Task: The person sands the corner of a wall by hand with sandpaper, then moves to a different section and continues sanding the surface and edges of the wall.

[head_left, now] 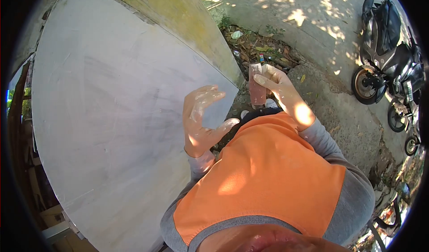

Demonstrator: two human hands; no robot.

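Observation:
My left hand (203, 118) is raised in front of the large whitish panel (111, 100), its fingers curved and its thumb apart, with nothing in it. Pale dust or paste marks its skin. In my right hand (278, 84) is a flat reddish-brown piece (258, 89), perhaps sandpaper, pinched near its whitish upper end between thumb and fingers. The piece hangs upright, apart from the panel. Smudges and faint grey streaks cover the panel's surface.
A yellowish, weathered wall edge (178, 15) borders the panel. Dry leaves and litter (268, 48) lie on the ground beyond my right hand. Motorcycles (380, 51) are parked on the concrete (313, 28) at the right. Metal and wooden parts show at the lower left.

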